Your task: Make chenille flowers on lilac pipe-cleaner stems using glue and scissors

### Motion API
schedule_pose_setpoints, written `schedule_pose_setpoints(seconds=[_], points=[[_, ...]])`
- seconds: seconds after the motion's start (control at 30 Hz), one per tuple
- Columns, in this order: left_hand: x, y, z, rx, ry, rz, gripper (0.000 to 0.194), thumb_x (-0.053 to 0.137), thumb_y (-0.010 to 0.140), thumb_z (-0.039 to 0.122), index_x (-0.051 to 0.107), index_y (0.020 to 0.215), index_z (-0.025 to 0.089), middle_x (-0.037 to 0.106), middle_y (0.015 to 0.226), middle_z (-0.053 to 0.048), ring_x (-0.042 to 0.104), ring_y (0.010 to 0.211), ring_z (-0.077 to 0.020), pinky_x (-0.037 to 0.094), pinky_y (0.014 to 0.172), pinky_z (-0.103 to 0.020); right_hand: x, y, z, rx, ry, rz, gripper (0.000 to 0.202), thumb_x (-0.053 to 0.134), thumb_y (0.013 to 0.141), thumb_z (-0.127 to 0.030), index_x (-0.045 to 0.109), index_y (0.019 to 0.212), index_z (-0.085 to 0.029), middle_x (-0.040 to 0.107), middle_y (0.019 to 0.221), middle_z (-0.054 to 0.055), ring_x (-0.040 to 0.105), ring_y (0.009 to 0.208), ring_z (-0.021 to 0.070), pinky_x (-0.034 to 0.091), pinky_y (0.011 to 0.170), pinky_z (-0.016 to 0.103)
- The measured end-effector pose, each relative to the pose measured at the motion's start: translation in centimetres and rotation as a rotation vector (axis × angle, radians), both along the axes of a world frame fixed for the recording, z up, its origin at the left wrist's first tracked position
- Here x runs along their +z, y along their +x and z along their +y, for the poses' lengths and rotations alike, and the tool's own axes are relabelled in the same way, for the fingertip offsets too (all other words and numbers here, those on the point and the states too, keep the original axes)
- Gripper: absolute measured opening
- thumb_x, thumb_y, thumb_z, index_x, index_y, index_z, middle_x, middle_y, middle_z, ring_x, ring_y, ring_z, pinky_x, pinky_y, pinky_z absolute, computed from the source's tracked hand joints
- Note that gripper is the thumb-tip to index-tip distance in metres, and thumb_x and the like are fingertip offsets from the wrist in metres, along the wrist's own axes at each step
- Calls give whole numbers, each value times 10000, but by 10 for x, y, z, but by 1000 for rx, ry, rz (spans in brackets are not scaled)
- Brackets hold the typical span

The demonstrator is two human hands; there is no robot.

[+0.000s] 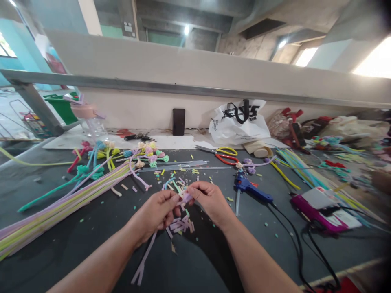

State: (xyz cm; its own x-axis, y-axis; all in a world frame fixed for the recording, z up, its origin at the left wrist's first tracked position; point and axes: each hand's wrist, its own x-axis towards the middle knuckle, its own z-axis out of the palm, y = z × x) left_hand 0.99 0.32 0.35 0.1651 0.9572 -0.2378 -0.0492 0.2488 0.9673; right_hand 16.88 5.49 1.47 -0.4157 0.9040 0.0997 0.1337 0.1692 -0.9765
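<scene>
Writing: the white plastic bag (227,132) at the rear of the dark worktop (171,272) carries large black lettering, partly covered by its black handle (243,116). The wording cannot be read with certainty; the small print at the bag's left side is illegible.

Containers: the contents of the white bag are hidden. A clear cup (93,128) with a pink lid (84,110) is at the rear left; its contents cannot be identified. A green bin (62,110) is beyond it, its interior out of sight.

Hands: the left hand (161,207) and the right hand (210,199) meet at centre. The thumb and index finger of each hand are pinched on a lilac piece (187,197). This piece is above the worktop, just beyond a heap of short clippings (181,224). A blue glue gun (255,191) lies to the right of the right hand, apart from it.
</scene>
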Motion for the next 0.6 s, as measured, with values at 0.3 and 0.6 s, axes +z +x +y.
schedule_pose_setpoints(seconds=[0.3,0.6], points=[[10,-2,-3,-113,-158,-222,223,594,735,330,490,651,152,502,475,57,326,272,-14,200,257,-128,-2,1,1,26,32,-2,291,512,812,-398,647,749,-148,588,587,-4,544,573,117,415,584,233],[8,-1,-1,9,-91,-27,321,576,728,419,504,587,140,521,420,26,478,342,-70,412,369,-178,-11,9,14,-256,260,-237,213,474,821,-320,636,804,-183,574,583,-9,544,551,133,419,590,246]])
